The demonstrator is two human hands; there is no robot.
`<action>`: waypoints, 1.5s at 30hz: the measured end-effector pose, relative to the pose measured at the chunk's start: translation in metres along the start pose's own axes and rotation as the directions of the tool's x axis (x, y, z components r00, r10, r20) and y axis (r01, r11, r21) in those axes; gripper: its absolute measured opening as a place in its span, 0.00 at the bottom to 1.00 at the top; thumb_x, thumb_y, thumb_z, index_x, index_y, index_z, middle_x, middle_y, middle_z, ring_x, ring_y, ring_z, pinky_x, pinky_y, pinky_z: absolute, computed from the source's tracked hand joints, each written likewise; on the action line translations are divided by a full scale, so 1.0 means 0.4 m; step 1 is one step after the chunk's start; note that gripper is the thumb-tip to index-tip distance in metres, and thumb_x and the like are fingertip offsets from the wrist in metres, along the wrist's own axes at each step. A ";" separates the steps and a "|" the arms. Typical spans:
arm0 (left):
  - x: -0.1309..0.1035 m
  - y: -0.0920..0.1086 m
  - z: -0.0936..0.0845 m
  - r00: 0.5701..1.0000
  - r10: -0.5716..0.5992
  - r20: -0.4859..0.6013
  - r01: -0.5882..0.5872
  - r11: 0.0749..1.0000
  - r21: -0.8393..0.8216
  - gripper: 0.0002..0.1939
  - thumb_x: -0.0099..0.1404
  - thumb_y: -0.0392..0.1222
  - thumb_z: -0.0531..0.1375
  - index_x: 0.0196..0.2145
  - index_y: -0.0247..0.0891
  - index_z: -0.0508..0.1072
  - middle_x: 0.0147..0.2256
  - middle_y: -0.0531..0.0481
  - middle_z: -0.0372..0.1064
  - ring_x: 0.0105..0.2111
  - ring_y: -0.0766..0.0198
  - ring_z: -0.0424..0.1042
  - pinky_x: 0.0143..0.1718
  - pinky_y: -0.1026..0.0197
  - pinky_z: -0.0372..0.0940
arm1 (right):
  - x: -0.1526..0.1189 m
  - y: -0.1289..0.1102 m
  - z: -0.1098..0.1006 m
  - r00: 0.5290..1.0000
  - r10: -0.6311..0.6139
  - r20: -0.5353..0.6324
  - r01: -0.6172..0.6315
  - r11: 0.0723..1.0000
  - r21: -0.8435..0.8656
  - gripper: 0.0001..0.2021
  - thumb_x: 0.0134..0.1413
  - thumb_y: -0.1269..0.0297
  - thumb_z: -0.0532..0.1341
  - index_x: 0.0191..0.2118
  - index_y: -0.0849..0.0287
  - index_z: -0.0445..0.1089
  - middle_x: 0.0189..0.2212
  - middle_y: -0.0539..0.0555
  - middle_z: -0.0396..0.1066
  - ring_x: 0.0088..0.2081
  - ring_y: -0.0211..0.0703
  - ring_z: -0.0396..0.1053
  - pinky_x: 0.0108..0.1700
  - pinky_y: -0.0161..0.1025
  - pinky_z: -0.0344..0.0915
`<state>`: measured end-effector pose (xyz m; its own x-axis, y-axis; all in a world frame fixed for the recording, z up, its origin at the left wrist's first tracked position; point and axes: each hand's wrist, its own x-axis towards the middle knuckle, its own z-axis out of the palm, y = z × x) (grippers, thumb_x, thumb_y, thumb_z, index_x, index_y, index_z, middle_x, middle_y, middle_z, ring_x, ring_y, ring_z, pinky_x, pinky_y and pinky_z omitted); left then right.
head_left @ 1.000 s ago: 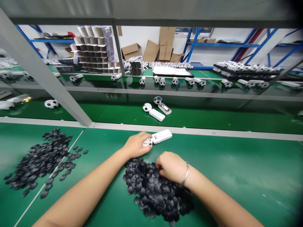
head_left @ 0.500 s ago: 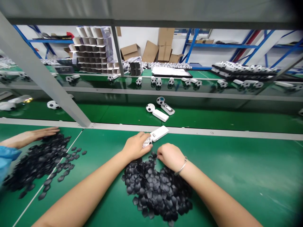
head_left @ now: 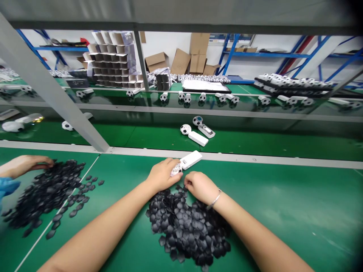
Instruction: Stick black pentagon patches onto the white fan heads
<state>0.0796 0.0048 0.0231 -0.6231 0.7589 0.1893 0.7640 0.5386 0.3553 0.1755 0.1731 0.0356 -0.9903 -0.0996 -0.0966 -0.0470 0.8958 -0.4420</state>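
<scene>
My left hand (head_left: 164, 173) is closed around the ball-shaped head of a white football-headed device (head_left: 191, 159). Its head has an open lattice with a black patch, and its white handle points up and right toward the rail. Just right of it, my right hand (head_left: 202, 187), with a silver bracelet at the wrist, has its fingers pinched together at the top edge of a pile of black pentagon pieces (head_left: 188, 226). Whatever is between those fingertips is hidden. The pile lies on the green table below both hands.
Beyond the metal rail (head_left: 235, 156), two football-headed devices (head_left: 198, 138) lie on the green conveyor. At left, a co-worker's hand (head_left: 28, 164) touches another black pile (head_left: 48, 192). A slanted metal post (head_left: 56, 87) stands on the left. Stacked boxes (head_left: 113, 64) fill the back.
My right hand has shifted slightly left toward the device. My left hand stays put. Devices on the near belt moved right, those on the far belt left. The co-worker's hand drew back left, fingers curling.
</scene>
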 end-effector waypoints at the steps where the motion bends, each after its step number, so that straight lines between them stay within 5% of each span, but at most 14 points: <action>1: 0.000 0.000 0.000 1.000 0.003 -0.003 -0.003 1.000 0.000 0.23 0.64 0.53 0.55 0.55 0.44 0.63 0.50 0.47 0.66 0.48 0.55 0.68 0.46 0.56 0.65 | 0.001 0.002 0.002 1.000 0.011 -0.008 -0.011 1.000 0.011 0.06 0.50 0.75 0.60 0.29 0.59 0.74 0.29 0.53 0.72 0.33 0.42 0.68 0.37 0.34 0.59; 6: 0.002 -0.002 -0.002 1.000 0.011 -0.019 -0.011 1.000 -0.005 0.23 0.64 0.51 0.55 0.55 0.44 0.64 0.51 0.47 0.66 0.49 0.55 0.67 0.48 0.55 0.64 | 0.003 0.005 0.007 0.997 0.061 -0.056 -0.057 0.997 0.056 0.05 0.49 0.70 0.64 0.35 0.61 0.74 0.34 0.57 0.71 0.35 0.45 0.68 0.38 0.37 0.59; 12: 0.001 0.002 -0.003 1.000 -0.004 -0.022 0.004 1.000 0.005 0.22 0.64 0.50 0.55 0.55 0.44 0.63 0.50 0.47 0.65 0.49 0.54 0.67 0.49 0.55 0.64 | 0.002 0.003 0.009 0.998 0.039 -0.059 -0.032 0.992 0.120 0.05 0.45 0.77 0.64 0.28 0.61 0.73 0.27 0.53 0.70 0.31 0.43 0.66 0.34 0.36 0.57; 16: 0.000 0.002 -0.011 1.000 -0.025 0.019 0.025 1.000 -0.009 0.23 0.64 0.48 0.54 0.57 0.47 0.61 0.52 0.47 0.61 0.46 0.55 0.68 0.44 0.55 0.66 | 0.002 0.001 -0.003 0.998 -0.024 -0.055 0.035 0.980 0.193 0.07 0.45 0.79 0.63 0.27 0.60 0.74 0.23 0.50 0.70 0.27 0.39 0.66 0.32 0.34 0.58; 21: 0.005 -0.021 -0.041 0.976 0.153 0.157 -0.138 0.985 -0.106 0.30 0.62 0.45 0.57 0.61 0.51 0.56 0.54 0.48 0.59 0.48 0.54 0.67 0.47 0.56 0.64 | 0.007 0.005 -0.034 0.980 -0.112 -0.163 0.159 0.936 0.315 0.11 0.51 0.79 0.60 0.36 0.59 0.77 0.33 0.52 0.73 0.37 0.40 0.69 0.42 0.35 0.63; 26: 0.010 -0.038 -0.044 0.971 0.149 0.188 -0.133 0.987 -0.094 0.29 0.62 0.55 0.58 0.60 0.51 0.60 0.47 0.47 0.63 0.43 0.56 0.69 0.42 0.59 0.64 | 0.012 0.009 -0.036 0.945 -0.191 -0.265 0.306 0.806 0.507 0.15 0.48 0.83 0.56 0.30 0.59 0.77 0.31 0.52 0.68 0.36 0.39 0.68 0.40 0.35 0.65; 32: 0.009 -0.026 -0.026 0.988 0.075 0.133 -0.073 0.997 -0.019 0.29 0.59 0.58 0.59 0.57 0.51 0.62 0.44 0.49 0.63 0.39 0.58 0.69 0.37 0.61 0.64 | 0.016 0.019 -0.028 0.950 -0.202 -0.240 0.289 0.859 0.423 0.10 0.49 0.80 0.60 0.33 0.61 0.76 0.34 0.54 0.72 0.38 0.41 0.69 0.42 0.37 0.65; 35: 0.009 -0.030 -0.033 0.983 0.114 0.143 -0.110 0.993 -0.035 0.30 0.58 0.59 0.60 0.57 0.50 0.62 0.44 0.48 0.63 0.39 0.57 0.69 0.38 0.60 0.64 | 0.018 0.022 -0.027 0.950 -0.201 -0.241 0.289 0.859 0.423 0.10 0.55 0.77 0.59 0.37 0.59 0.77 0.35 0.54 0.74 0.40 0.42 0.70 0.46 0.39 0.65; 39: 0.010 -0.043 -0.042 0.960 0.203 0.193 -0.193 0.979 -0.070 0.34 0.55 0.58 0.63 0.57 0.49 0.62 0.43 0.48 0.65 0.39 0.56 0.70 0.39 0.60 0.64 | 0.016 0.016 -0.022 0.966 -0.101 -0.236 0.216 0.814 0.539 0.09 0.54 0.73 0.62 0.42 0.60 0.73 0.33 0.52 0.73 0.34 0.40 0.71 0.37 0.36 0.67; 41: 0.010 -0.042 -0.040 0.960 0.198 0.197 -0.189 0.980 -0.064 0.33 0.54 0.56 0.63 0.57 0.49 0.62 0.43 0.49 0.67 0.40 0.56 0.70 0.39 0.60 0.63 | 0.015 0.011 -0.022 0.971 -0.061 -0.233 0.187 0.799 0.571 0.08 0.52 0.75 0.63 0.39 0.60 0.73 0.30 0.50 0.72 0.31 0.39 0.70 0.34 0.34 0.67; 45: 0.011 -0.028 -0.032 0.968 0.160 0.194 -0.153 0.987 -0.050 0.30 0.55 0.53 0.62 0.55 0.49 0.63 0.43 0.51 0.69 0.41 0.55 0.71 0.40 0.60 0.63 | 0.011 0.001 -0.030 0.941 -0.141 -0.308 0.282 0.829 0.484 0.09 0.52 0.79 0.61 0.34 0.59 0.75 0.34 0.52 0.74 0.38 0.41 0.71 0.44 0.37 0.66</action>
<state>0.0661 -0.0026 0.0316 -0.4484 0.8916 0.0629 0.8410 0.3970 0.3676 0.1694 0.1781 0.0456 -0.9654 -0.0863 0.2460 -0.2553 0.5047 -0.8247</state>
